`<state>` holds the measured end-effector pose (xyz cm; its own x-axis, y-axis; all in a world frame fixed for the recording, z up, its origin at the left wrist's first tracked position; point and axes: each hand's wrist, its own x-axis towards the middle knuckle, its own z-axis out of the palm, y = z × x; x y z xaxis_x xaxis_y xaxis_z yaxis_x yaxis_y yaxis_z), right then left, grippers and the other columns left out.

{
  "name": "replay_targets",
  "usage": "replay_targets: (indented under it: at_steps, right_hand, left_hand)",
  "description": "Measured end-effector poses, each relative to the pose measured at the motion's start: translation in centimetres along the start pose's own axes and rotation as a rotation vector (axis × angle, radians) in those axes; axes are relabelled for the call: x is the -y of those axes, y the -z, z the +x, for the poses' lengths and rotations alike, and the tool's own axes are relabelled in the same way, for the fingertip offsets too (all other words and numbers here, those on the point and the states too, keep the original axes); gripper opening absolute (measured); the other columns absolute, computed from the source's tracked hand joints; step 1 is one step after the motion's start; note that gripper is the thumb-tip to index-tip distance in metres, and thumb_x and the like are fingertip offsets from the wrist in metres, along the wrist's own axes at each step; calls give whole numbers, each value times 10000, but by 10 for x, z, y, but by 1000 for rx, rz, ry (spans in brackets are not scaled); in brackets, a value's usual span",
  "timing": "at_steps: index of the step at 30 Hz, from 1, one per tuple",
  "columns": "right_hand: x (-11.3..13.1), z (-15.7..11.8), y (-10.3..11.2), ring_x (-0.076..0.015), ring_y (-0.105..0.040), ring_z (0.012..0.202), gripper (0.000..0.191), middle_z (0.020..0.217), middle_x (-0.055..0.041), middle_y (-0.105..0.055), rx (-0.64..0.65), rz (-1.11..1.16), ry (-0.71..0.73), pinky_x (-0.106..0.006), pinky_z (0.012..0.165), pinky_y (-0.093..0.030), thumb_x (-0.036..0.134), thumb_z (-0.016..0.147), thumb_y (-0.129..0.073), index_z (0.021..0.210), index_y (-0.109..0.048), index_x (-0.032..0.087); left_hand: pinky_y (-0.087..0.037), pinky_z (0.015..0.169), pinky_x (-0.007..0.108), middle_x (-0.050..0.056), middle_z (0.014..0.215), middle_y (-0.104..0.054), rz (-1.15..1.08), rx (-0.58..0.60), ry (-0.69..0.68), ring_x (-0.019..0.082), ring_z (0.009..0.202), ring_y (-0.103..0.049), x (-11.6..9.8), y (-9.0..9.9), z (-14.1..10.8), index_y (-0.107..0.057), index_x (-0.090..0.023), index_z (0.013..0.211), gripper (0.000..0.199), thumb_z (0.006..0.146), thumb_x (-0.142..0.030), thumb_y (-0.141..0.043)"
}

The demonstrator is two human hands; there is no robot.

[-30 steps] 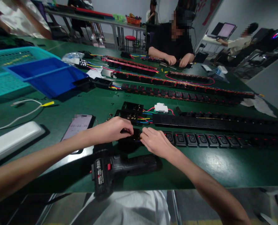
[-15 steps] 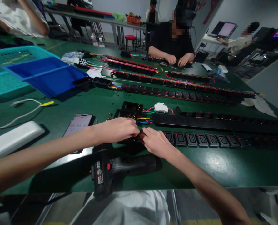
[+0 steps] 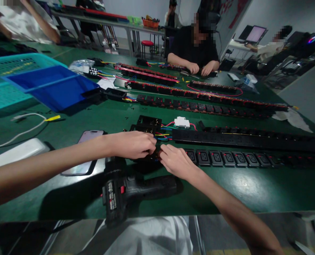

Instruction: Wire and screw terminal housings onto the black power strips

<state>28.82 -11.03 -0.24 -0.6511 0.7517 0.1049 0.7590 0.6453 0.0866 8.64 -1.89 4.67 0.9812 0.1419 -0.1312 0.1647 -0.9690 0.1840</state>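
My left hand is closed, its fingers bent down at the left end of a black socket strip. Close beside it, my right hand is closed too, thumb and fingers pinched together. Both work at a dark end piece with small wires; what lies between the fingertips is hidden. Just behind them, an open black end box joins a second black strip through coloured wires. A white module on red wires rests above that strip. In front of my hands a black cordless drill lies on its side.
A phone lies under my left forearm, near a white bar and a white cable. Blue and turquoise trays stand at the left. Several wired strips cross the green table; a co-worker sits opposite.
My left hand and forearm have shifted slightly, uncovering more of the phone's lower part. My right hand stays almost in place. The strips and drill have not visibly moved.
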Motion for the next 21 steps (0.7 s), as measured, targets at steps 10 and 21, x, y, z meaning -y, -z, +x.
replay_targets:
  at_steps: [10, 21]
  right_hand:
    - [1, 0, 0, -194, -541, 886, 111, 997, -66, -576, -20, 9, 0, -314, 541, -353, 210, 993, -471, 951, -562, 161]
    - [1, -1, 4, -207, -526, 870, 91, 971, -71, -576, -11, -38, 22, -319, 555, -342, 180, 978, -494, 923, -564, 159]
  left_hand:
    - [-481, 921, 270, 51, 1252, -570, -140, -139, 172, 197, 1085, -615, 2, -24, -28, -625, -249, 1121, 286, 868, -381, -647]
    - [-528, 826, 262, 63, 1327, -536, 0, -185, 190, 189, 987, -665, -11, -44, -32, -619, -240, 1077, 199, 894, -315, -608]
